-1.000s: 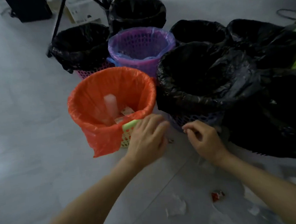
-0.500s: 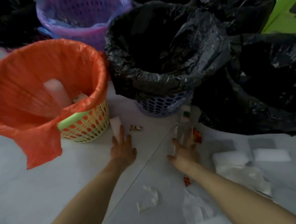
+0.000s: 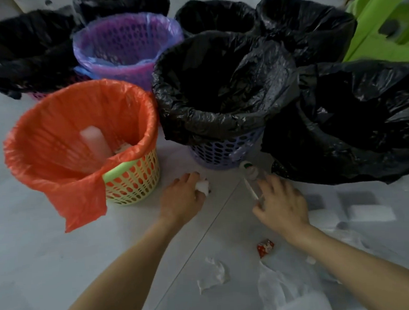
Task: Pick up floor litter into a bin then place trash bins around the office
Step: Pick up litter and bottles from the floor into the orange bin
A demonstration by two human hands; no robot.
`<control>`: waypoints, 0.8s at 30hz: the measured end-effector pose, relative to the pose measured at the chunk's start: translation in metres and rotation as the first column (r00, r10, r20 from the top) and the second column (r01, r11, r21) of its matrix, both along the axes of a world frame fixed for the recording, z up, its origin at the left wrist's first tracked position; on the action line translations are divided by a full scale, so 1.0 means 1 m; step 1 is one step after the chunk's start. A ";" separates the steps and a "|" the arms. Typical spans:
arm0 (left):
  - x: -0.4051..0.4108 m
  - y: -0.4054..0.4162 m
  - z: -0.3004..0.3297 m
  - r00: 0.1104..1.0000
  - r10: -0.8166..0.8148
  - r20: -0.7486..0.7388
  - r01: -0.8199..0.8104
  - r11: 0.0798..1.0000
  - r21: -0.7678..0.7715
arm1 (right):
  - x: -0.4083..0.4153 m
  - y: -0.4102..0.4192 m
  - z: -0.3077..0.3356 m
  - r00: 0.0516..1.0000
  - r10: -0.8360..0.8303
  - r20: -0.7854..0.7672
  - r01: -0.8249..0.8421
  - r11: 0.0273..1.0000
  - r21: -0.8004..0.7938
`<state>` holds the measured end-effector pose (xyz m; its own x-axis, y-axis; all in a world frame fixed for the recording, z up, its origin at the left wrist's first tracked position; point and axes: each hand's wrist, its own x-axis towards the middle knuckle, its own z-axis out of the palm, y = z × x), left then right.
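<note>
The fingers [image 3: 195, 179] of the left hand [image 3: 181, 200] are curled tight around a small white scrap [image 3: 202, 186], pinching it just off the floor [image 3: 48, 250] near the foot of the yellow bin [image 3: 132, 181] with the orange liner [image 3: 53, 151]. That bin stands toward the floor's left side and already holds a pale tube and some paper bits. To its right a purple bin [image 3: 219, 151] under a black liner [image 3: 218, 86] stands close by. Below it the right hand [image 3: 283, 205] lies low over the floor with fingers spread apart, touching a clear wrapper [image 3: 250, 180] with a green-and-red end; whether it grips the wrapper I cannot tell. Nearer the lower edge lie a crumpled white tissue [image 3: 213, 276], a red candy wrapper [image 3: 265, 247] and white sheets [image 3: 372, 212] further right.
</note>
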<state>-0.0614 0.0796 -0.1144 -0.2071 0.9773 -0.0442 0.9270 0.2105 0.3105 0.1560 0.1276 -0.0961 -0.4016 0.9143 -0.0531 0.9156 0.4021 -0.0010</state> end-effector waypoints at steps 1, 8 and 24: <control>-0.001 0.001 0.012 1.000 -0.008 -0.010 0.009 0.998 0.062 | -0.002 0.000 0.009 0.999 0.032 -0.024 -0.031 0.998 0.050; -0.020 0.008 0.111 0.990 0.107 -0.088 -0.028 0.777 0.629 | -0.049 0.009 0.086 0.882 0.188 -0.432 -0.025 0.934 0.356; -0.118 -0.041 0.149 0.886 0.460 0.053 -0.412 0.730 0.546 | -0.197 -0.003 0.137 0.419 0.137 -0.898 -0.230 0.972 0.041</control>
<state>-0.1797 0.0390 0.0349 -0.5954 0.6400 0.4857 0.8008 0.4234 0.4237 -0.0411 0.1250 0.0413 -0.4253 0.8238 0.3748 0.2902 0.5164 -0.8057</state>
